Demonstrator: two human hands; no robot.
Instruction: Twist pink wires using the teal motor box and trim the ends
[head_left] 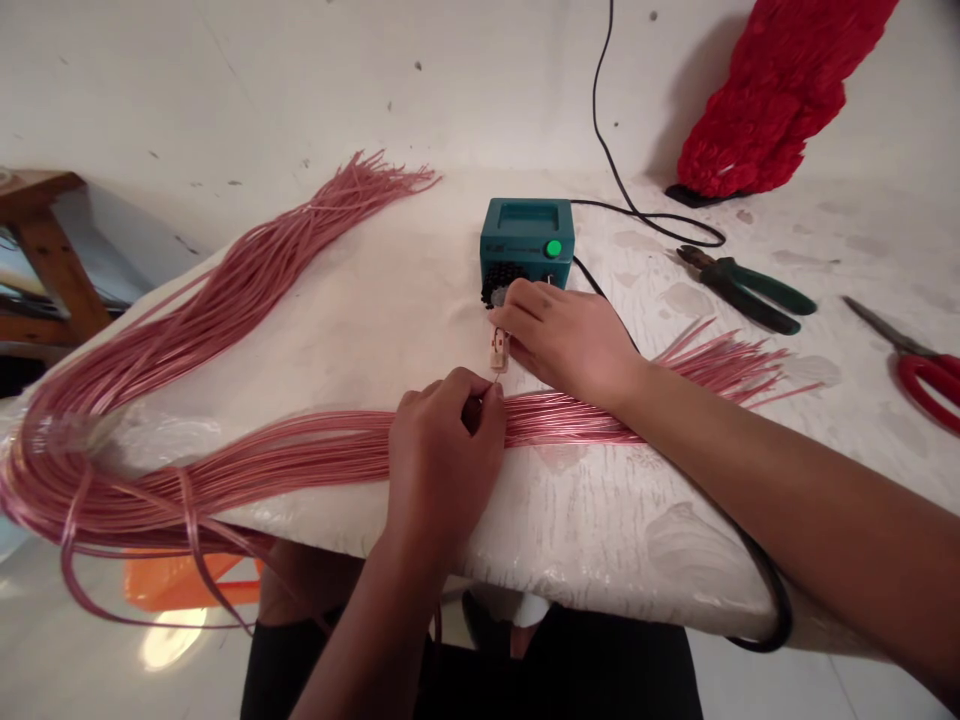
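My left hand rests over a bundle of pinkish-red wires with thumb and forefinger pinched together. A thin wire end sticks up from that pinch. My right hand is closed in front of a small teal machine, its fingertips on the upper end of a small beige piece with red marks. The thin wire end points at the lower end of this piece; whether they touch I cannot tell. Black bristle-like material shows on the machine's front, partly behind my fingers.
The bundle loops around at the left, and its other end lies at the back. Dark green cutting pliers and red-handled scissors lie at the right. A black cable runs behind the machine. A red fluffy object stands at the back right.
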